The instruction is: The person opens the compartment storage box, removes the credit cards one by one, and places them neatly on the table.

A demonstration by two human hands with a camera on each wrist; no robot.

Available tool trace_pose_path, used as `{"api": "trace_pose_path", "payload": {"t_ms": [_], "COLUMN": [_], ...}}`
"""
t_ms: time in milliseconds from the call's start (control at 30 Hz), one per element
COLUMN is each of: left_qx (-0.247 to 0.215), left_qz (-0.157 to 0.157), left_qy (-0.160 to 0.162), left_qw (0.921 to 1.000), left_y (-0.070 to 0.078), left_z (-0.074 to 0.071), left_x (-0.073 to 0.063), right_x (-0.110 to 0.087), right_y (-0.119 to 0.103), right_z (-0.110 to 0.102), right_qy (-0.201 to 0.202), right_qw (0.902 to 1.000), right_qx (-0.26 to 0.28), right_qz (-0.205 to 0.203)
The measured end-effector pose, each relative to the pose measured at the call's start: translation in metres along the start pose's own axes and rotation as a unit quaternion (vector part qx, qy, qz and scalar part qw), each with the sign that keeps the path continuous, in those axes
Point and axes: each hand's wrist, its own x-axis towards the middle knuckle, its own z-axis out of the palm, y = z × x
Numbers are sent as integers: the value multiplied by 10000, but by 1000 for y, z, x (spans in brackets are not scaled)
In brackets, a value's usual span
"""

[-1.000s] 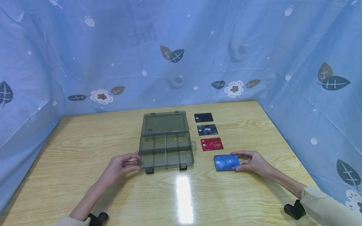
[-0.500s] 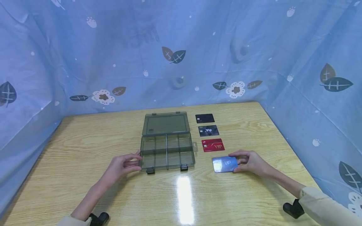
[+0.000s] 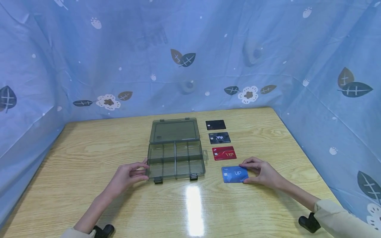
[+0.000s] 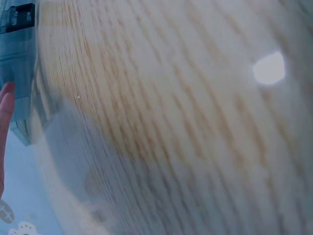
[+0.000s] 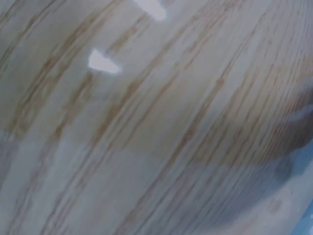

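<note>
A smoky clear compartment box (image 3: 175,165) sits mid-table, its lid (image 3: 174,130) folded back. My left hand (image 3: 128,175) touches the box's left wall with extended fingers; a finger (image 4: 6,110) shows beside the box in the left wrist view. To the right, my right hand (image 3: 263,173) holds a blue VIP card (image 3: 232,174) by its right-hand corners, thumb at the near edge and a finger at the far edge. The card lies face up, close over the table. Above it stand a red VIP card (image 3: 224,153), a dark Vip card (image 3: 219,138) and a black card (image 3: 215,124) in a column.
The wooden table (image 3: 98,145) is bordered by a blue patterned curtain (image 3: 134,72) at the back and both sides. Two black latches, including the right one (image 3: 193,177), project from the box's front edge. A bright reflection crosses the tabletop in front.
My right hand has shifted the blue card slightly left and toward me, and its fingers now sit nearer the card's corners. My left hand stays at the box.
</note>
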Motion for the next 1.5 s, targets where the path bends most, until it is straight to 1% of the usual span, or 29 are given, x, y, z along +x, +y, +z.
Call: {"api": "trace_pose_path", "payload": {"t_ms": [200,367,567,700,1167,1500], "left_qx": [5,5,-57,-96,-108,-52], "left_qz": [3,40,36,36,116,-24], "left_qy": [9,26,8,-4,0,1], "left_qw": [10000,10000,10000,9999,9999,10000], "left_y": [1,1,2,4,3,1], "left_z": [0,0,1,0,0,0], "left_x": [0,1,1,1,0,-1], "right_x": [2,6,12,14,17,17], "right_y": [2,1,1,2,4,5], "right_z": [1,0,-2,-2,2,4], "right_qy": [224,121,-134,-229,-205,-164], "right_qw": [9966,9950,9969,9971,9981,9983], "right_qx": [-749,-962,-773,-718,-564,-558], "right_qz": [-259,-221,-22,102,128,25]}}
